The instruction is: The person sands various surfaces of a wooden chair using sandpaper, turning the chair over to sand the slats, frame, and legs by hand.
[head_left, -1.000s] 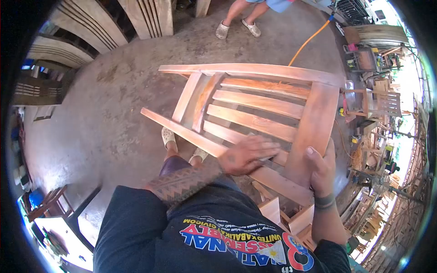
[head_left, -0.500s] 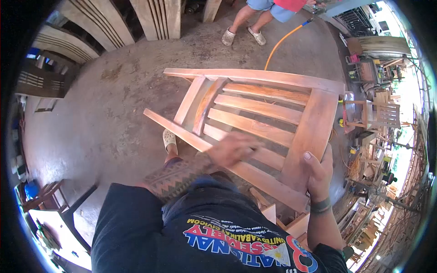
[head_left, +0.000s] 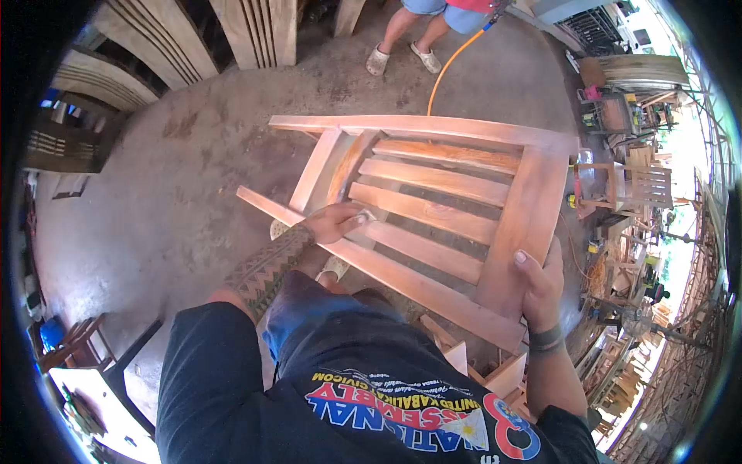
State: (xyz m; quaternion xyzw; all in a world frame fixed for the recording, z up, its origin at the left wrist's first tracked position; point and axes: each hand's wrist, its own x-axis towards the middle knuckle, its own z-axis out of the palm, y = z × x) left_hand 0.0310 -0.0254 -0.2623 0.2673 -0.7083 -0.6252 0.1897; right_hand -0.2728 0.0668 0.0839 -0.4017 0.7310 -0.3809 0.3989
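A reddish-brown slatted wooden chair back (head_left: pixel 433 203) lies tilted in front of me, with two long side posts, several slats and a wide rail at its right end. My right hand (head_left: pixel 543 288) grips that wide rail (head_left: pixel 528 224), thumb on top and fingers hidden over the far edge. Near the left end of the slats, my left hand (head_left: pixel 336 223) is closed on a small pale folded piece (head_left: pixel 370 215) that looks like sandpaper. It touches the nearer side of the frame there. Other light wooden pieces (head_left: pixel 506 377) show under the frame near my body.
Another person's legs (head_left: pixel 413 35) stand at the far side, beside an orange hose (head_left: pixel 448 69). Slatted wooden panels (head_left: pixel 158 42) lean at the upper left. A wooden chair (head_left: pixel 630 185) and cluttered woodwork fill the right. A white-topped stand (head_left: pixel 100 410) is at lower left.
My left hand has moved left along the near side of the frame, from mid-slats toward their left end. My right hand keeps its grip on the wide rail.
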